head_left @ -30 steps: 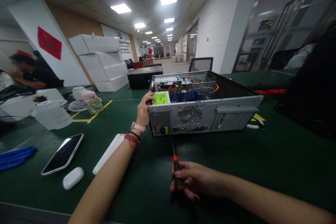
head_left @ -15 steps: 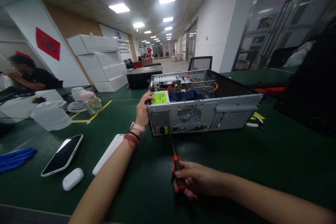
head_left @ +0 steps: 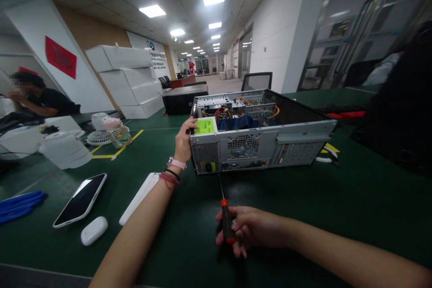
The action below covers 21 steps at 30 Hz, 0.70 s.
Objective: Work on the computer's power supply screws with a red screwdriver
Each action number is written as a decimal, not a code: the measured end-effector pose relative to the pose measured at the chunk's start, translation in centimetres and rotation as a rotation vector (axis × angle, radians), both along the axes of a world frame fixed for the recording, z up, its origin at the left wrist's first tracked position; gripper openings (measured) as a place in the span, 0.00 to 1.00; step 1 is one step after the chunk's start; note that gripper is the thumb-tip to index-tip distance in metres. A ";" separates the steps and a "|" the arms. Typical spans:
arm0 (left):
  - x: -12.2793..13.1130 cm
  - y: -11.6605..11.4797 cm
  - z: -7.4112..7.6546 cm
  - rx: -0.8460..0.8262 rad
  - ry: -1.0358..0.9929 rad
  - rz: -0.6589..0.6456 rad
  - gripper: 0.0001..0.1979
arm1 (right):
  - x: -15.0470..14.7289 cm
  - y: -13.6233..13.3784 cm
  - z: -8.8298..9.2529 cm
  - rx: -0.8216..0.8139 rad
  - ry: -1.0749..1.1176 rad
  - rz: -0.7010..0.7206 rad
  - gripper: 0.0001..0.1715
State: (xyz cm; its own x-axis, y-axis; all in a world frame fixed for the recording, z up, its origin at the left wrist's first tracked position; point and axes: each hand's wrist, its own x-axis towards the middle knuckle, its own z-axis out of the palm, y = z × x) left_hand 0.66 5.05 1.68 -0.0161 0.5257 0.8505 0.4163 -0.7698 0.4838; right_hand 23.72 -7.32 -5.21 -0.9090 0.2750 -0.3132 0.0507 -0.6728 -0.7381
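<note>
An open grey computer case lies on its side on the green table, cables and a power supply with a green label showing inside. My left hand grips the case's near left corner beside that label, fingers curled over the edge. My right hand is closed round a red-handled screwdriver, whose thin shaft points up at the bottom edge of the case's rear panel.
On the left lie a phone, a white earbud case, a flat white panel and blue gloves. Small white fans and stacked white boxes stand behind. A person sits at far left. A dark bag fills the right.
My right hand has rolled the screwdriver handle slightly between its fingers and shifted a little left. My left hand has stayed on the case.
</note>
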 end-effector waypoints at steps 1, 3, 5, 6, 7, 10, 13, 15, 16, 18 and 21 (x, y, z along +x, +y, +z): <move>0.0 0.0 0.0 0.004 0.001 -0.001 0.22 | 0.0 0.0 0.0 -0.002 0.007 0.006 0.25; -0.1 0.1 -0.1 0.005 0.016 0.014 0.22 | 0.0 0.0 0.0 -0.008 0.017 0.009 0.25; -0.1 0.1 -0.1 -0.001 0.033 0.037 0.22 | 0.0 0.0 0.1 -0.013 0.019 0.001 0.25; -0.1 0.1 -0.1 -0.004 0.038 0.044 0.23 | 0.0 0.0 0.1 -0.015 0.018 0.000 0.25; -0.1 0.1 -0.1 -0.006 0.041 0.047 0.23 | 0.0 0.0 0.2 -0.017 0.014 0.000 0.25; -0.1 0.2 -0.2 -0.002 0.031 0.037 0.22 | 0.0 0.0 0.3 -0.020 -0.002 -0.007 0.26; -0.1 0.2 -0.2 0.006 0.016 0.018 0.22 | 0.0 0.0 0.3 -0.011 -0.026 -0.031 0.27; -0.2 0.3 -0.3 0.007 0.022 0.020 0.22 | 0.0 -0.1 0.3 -0.002 -0.052 -0.053 0.29; -0.2 0.3 -0.3 0.006 0.027 0.026 0.22 | 0.0 -0.1 0.3 0.003 -0.068 -0.065 0.29; -0.2 0.4 -0.3 0.006 0.030 0.031 0.23 | -0.1 -0.2 0.2 0.014 -0.097 -0.086 0.30; -0.2 0.4 -0.3 0.004 0.015 0.019 0.22 | -0.1 -0.3 0.3 0.023 -0.115 -0.109 0.28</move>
State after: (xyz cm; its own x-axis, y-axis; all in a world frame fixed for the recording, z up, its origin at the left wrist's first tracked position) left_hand 0.51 5.42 1.42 -0.0133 0.5217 0.8530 0.4376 -0.7640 0.4741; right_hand 23.61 -7.66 -4.95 -0.8318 0.3789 -0.4057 0.0631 -0.6616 -0.7472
